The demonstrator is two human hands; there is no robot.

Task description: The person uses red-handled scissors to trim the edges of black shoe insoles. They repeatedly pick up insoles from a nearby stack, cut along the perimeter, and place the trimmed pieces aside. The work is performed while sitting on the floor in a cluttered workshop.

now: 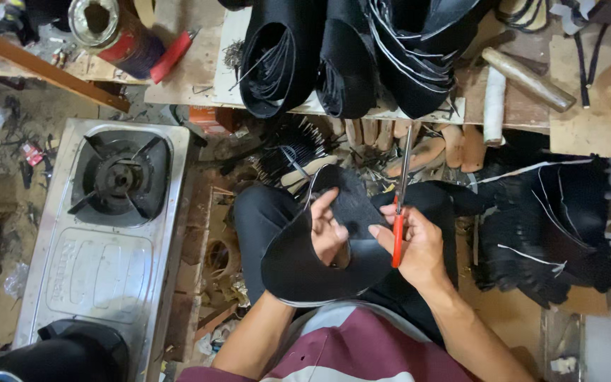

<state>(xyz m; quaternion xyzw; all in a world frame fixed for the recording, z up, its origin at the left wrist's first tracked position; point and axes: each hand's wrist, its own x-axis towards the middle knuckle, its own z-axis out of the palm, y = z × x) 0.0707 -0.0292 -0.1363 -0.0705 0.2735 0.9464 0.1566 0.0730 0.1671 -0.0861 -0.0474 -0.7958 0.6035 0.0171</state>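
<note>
The left hand (328,230) grips a curved sheet of black rubber (305,265) over the lap, fingers curled around its inner edge. The right hand (419,247), just to the right, is closed around red-handled scissors (399,212), blades pointing far. A steel gas stove (104,233) sits left, rubber rolls (348,56) far.

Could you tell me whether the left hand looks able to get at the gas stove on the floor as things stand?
Probably not freely: the left hand is pressed on the black rubber sheet, though the gas stove lies unobstructed beside the knee.
</note>
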